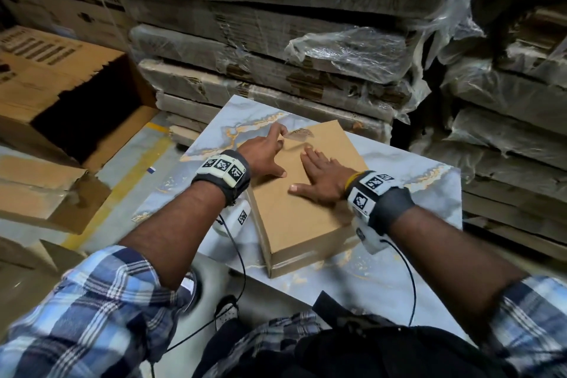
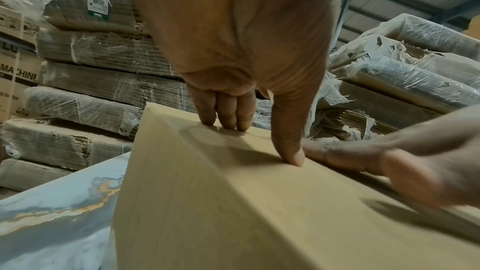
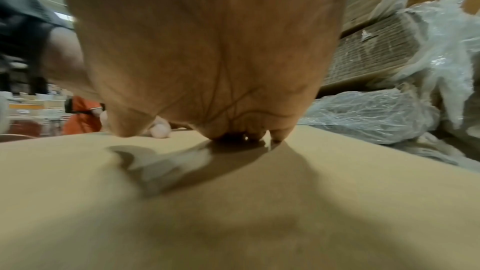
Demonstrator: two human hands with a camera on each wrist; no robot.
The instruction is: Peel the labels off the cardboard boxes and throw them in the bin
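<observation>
A flat brown cardboard box (image 1: 300,218) lies on a marble-patterned table (image 1: 408,261). Near its far left corner sits a thin, partly see-through label (image 1: 300,134) with dark print. My left hand (image 1: 276,150) reaches over the box's left edge, its index fingertip at the label's left edge and its thumb spread away on the box top. In the left wrist view the left hand (image 2: 262,144) touches the box (image 2: 233,213) with its fingertips and thumb tip. My right hand (image 1: 316,175) lies flat on the box top, fingers straight, just short of the label. The right wrist view shows the palm (image 3: 207,69) on the cardboard (image 3: 233,223).
A large open cardboard carton (image 1: 76,101) lies on the floor at the left. Stacks of flattened cardboard wrapped in plastic film (image 1: 276,40) stand right behind the table and at the right (image 1: 506,132). A person in orange (image 3: 83,116) is far off.
</observation>
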